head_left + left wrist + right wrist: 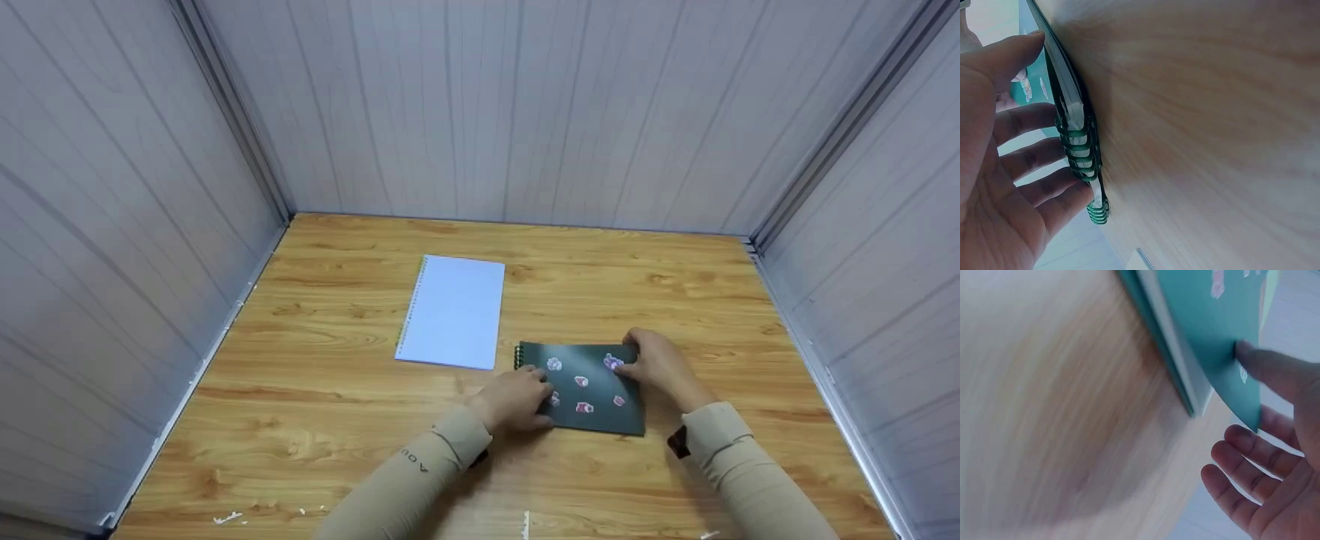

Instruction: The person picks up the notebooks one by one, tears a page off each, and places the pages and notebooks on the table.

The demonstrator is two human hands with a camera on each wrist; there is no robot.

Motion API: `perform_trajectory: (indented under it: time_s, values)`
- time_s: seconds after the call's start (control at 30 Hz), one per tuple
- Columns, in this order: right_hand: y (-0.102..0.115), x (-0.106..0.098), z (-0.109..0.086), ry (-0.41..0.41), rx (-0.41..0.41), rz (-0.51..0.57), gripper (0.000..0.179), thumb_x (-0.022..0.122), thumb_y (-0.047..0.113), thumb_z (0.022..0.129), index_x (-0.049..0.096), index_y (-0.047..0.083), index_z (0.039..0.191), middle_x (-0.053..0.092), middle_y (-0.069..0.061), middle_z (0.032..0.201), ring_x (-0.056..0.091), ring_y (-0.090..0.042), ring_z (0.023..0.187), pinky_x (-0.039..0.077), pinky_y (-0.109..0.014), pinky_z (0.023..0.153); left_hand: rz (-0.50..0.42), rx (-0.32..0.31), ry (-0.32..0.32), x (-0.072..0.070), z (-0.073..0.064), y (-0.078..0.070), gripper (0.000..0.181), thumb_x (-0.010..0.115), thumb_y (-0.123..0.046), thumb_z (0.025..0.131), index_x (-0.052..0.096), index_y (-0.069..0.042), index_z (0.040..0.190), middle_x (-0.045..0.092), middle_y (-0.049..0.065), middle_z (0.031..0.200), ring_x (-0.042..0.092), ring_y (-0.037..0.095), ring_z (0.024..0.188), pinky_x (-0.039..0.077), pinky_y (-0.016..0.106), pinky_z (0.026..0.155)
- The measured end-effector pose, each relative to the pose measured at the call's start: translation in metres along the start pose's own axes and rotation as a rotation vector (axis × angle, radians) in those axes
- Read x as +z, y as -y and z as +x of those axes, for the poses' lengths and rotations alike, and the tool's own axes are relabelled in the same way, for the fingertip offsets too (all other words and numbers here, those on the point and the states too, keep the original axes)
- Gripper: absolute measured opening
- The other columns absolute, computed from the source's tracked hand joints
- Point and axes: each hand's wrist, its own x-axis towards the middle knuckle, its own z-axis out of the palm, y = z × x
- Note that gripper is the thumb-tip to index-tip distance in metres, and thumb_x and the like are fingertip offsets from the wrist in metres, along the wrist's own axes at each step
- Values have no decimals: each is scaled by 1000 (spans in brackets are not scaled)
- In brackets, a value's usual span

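A dark green spiral-bound notebook (600, 420) with several small stickers on its cover lies on the table, its coil at the left. My left hand (514, 399) rests on the notebook's left side. In the left wrist view its fingers reach over the green coil (1079, 149), while the thumb lies along the near edge. At the far right corner my right hand (661, 365) pinches the front cover (1207, 332), thumb on top and index finger behind. That corner bends up off the pages, and the other fingers stay loose beneath it.
An open-looking white spiral notebook page (454, 311) lies farther back and to the left. Pale panel walls (480, 112) enclose the wooden table (315, 420) at the back and both sides. White scraps (227, 517) lie along the near edge.
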Motion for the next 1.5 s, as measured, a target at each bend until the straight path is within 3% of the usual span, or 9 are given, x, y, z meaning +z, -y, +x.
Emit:
perform_trajectory:
  time_s: [0.37, 0.53, 0.7, 0.8, 0.97, 1.17, 1.33, 1.4, 1.5]
  values:
    - [-1, 2, -8, -69, 164, 429, 29, 83, 2, 93, 57, 2, 103, 48, 0, 80, 48, -15, 74, 40, -24, 60, -17, -1, 1, 1, -2, -1, 50, 72, -56, 101, 76, -12, 125, 71, 6, 123, 65, 21, 109, 60, 35, 98]
    - [3, -2, -7, -41, 200, 592, 14, 73, 4, 102, 64, -5, 108, 62, 7, 70, 58, -4, 63, 50, -19, 55, -2, -31, -27, -1, -3, -6, 62, 71, -65, 98, 72, -12, 129, 69, 6, 124, 66, 22, 109, 62, 36, 92]
    - [13, -11, -10, -13, 259, 796, 23, 65, 12, 108, 65, -7, 122, 75, 3, 82, 71, -8, 72, 63, -25, 63, -25, -122, -21, -7, -1, -22, 91, 67, -75, 96, 53, -12, 160, 59, 15, 157, 65, 37, 137, 61, 47, 107]
    - [21, -17, -10, 1, 268, 921, 24, 63, 14, 110, 64, -5, 124, 75, 3, 86, 73, -9, 74, 65, -27, 65, -27, -189, -26, -9, 0, -34, 95, 66, -70, 99, 35, -15, 171, 48, 19, 168, 60, 43, 144, 61, 51, 108]
    - [36, -23, -10, 22, 262, 1098, 10, 63, 14, 111, 68, 6, 113, 75, 4, 86, 72, -9, 74, 63, -25, 66, 18, -258, -77, -12, 0, -50, 82, 61, -48, 108, 26, -13, 174, 48, 23, 167, 67, 42, 135, 68, 48, 91]
    - [47, -26, -11, 26, 240, 1173, 15, 60, 19, 113, 72, 14, 107, 75, 4, 90, 72, -9, 79, 62, -24, 71, -9, -311, -95, -16, -1, -58, 80, 63, -35, 108, 25, -8, 173, 49, 27, 165, 71, 43, 129, 69, 48, 85]
    - [45, -26, -12, 52, 188, 1223, 26, 53, 26, 116, 74, 18, 102, 76, 5, 90, 73, -9, 81, 62, -24, 75, -127, -324, -108, -16, -2, -58, 79, 61, -27, 108, 21, -6, 173, 48, 30, 164, 69, 45, 130, 68, 51, 88]
    - [42, -24, -13, 64, 155, 1201, 31, 48, 31, 118, 74, 15, 111, 77, 4, 96, 74, -11, 88, 63, -26, 80, -187, -334, -115, -15, -3, -57, 79, 61, -24, 108, 19, -6, 174, 47, 30, 165, 67, 46, 132, 68, 53, 91]
    - [37, -19, -15, 88, 99, 1027, 43, 44, 33, 119, 66, 2, 139, 78, -11, 124, 75, -23, 114, 63, -34, 100, -289, -358, -132, -15, -6, -56, 81, 61, -20, 107, 18, -7, 174, 45, 29, 166, 63, 45, 138, 65, 54, 98]
